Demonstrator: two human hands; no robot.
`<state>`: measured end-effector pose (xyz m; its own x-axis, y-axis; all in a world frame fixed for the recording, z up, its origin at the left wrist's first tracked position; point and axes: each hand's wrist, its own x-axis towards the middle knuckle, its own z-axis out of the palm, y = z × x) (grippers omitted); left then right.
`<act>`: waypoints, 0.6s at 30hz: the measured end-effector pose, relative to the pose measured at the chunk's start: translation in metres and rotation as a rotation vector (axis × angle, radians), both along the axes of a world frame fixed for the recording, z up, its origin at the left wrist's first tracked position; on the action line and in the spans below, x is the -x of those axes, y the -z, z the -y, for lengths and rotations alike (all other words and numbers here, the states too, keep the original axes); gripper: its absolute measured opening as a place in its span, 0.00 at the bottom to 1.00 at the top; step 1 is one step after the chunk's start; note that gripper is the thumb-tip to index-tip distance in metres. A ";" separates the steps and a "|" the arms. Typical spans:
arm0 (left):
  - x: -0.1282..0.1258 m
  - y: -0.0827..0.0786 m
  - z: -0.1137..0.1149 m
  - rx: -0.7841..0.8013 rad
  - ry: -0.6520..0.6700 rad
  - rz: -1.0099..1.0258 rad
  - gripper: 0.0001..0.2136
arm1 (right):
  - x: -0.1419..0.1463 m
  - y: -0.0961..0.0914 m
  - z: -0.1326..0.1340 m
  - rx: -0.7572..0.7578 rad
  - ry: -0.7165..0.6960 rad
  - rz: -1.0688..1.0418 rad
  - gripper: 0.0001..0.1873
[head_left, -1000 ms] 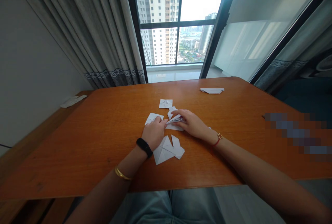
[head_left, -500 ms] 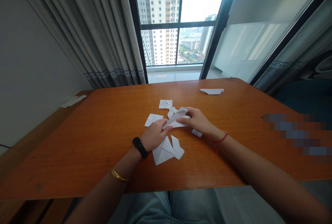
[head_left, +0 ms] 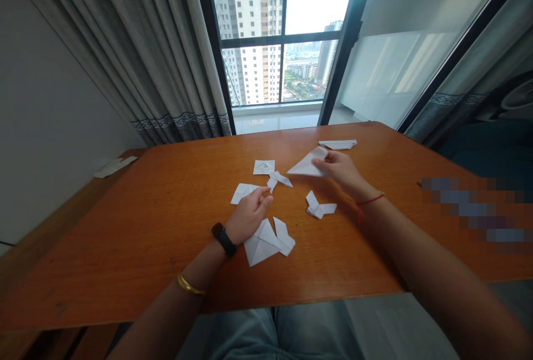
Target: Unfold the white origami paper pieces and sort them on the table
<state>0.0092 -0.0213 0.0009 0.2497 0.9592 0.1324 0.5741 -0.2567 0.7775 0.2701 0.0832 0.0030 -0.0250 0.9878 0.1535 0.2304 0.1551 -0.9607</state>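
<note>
Across the orange wooden counter (head_left: 125, 249), the right hand (head_left: 339, 171) pinches a folded white paper triangle (head_left: 308, 164), its long axis pointing left; the left hand (head_left: 250, 215), loosely open, rests farther off.

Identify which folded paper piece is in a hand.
The white triangular folded paper in the right hand; the other pieces lie on the table.

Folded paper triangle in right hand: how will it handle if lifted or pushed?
Likely very light: the right hand pinches the folded paper triangle by one end. Probably stiff along its folds, since the free end doesn't droop. Pushed, it would likely slide, not roll, on the wooden table.
</note>
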 end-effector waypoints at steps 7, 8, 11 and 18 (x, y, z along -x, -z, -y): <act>-0.003 -0.001 0.000 -0.069 -0.050 -0.084 0.17 | -0.105 0.031 -0.058 0.071 0.623 0.565 0.12; -0.003 -0.001 0.001 -0.100 -0.063 -0.086 0.16 | -0.108 0.035 -0.060 0.078 0.654 0.640 0.13; -0.003 -0.001 0.001 -0.169 -0.090 -0.083 0.14 | -0.107 0.041 -0.058 0.080 0.724 0.786 0.17; -0.002 0.000 0.001 -0.209 -0.179 -0.106 0.14 | -0.084 0.026 -0.036 -0.072 0.905 0.778 0.38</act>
<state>0.0110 -0.0225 0.0009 0.1023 0.9439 0.3140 0.6999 -0.2926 0.6515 0.3540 0.1192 -0.0231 0.5649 0.6845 0.4608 0.7995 -0.3158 -0.5110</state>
